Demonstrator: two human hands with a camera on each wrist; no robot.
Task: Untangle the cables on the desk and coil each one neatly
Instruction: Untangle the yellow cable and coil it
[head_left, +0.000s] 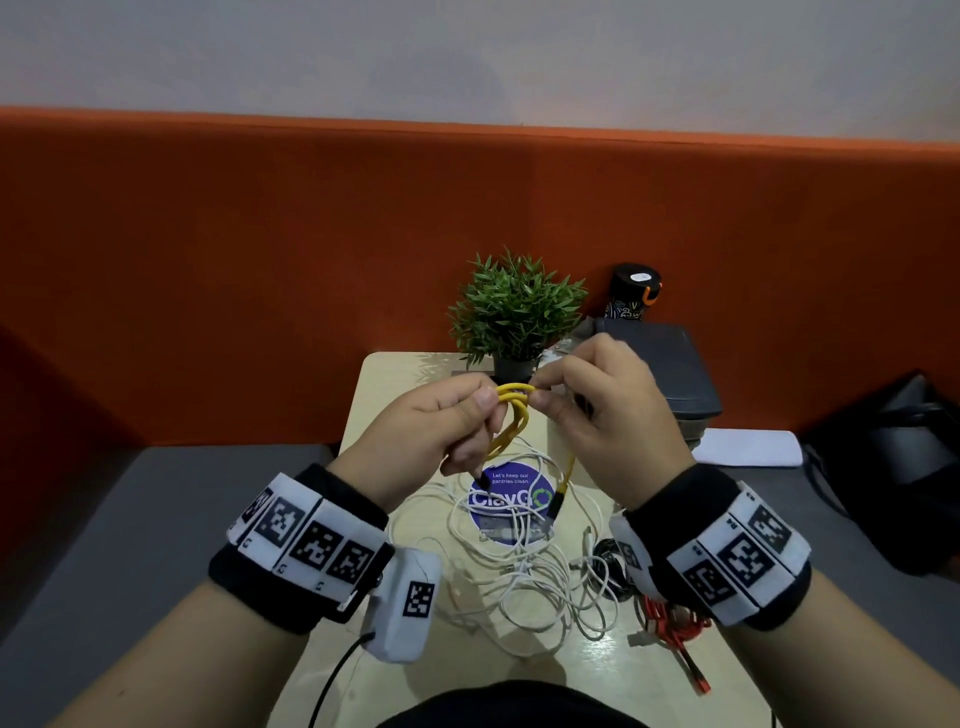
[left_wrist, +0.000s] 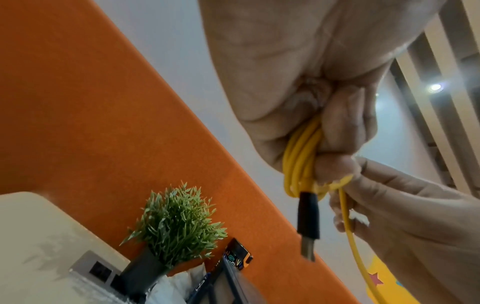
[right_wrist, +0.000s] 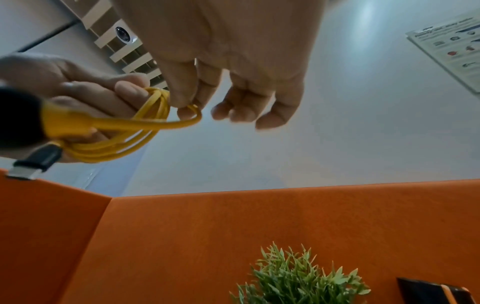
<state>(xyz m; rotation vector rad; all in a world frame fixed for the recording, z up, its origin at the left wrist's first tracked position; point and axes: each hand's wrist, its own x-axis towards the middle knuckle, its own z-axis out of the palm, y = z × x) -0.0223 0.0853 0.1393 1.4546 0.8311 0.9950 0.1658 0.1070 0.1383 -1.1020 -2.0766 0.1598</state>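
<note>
Below my fingers, the surface (head_left: 374, 395) carries a tangle of white cables (head_left: 524, 566). My left hand (head_left: 436, 426) grips the coiled yellow cable (head_left: 511, 410), black plug (left_wrist: 307, 218) dangling beneath. Right hand (head_left: 608, 415) pinches its free strand beside the coil.

A round purple sticker (head_left: 511, 501) on the bench (head_left: 384, 395), below the fingers (head_left: 485, 400) of both hands, reads "Let's keep our pantries clean" in small white letters, with "ClayGO" in large letters beneath, partly crossed by white cables (head_left: 524, 566). The white wristband panels (head_left: 306, 540) carry square black-and-white code markers with small characters too blurred to read. A wall poster (right_wrist: 451, 47) has print too small to make out.
</note>
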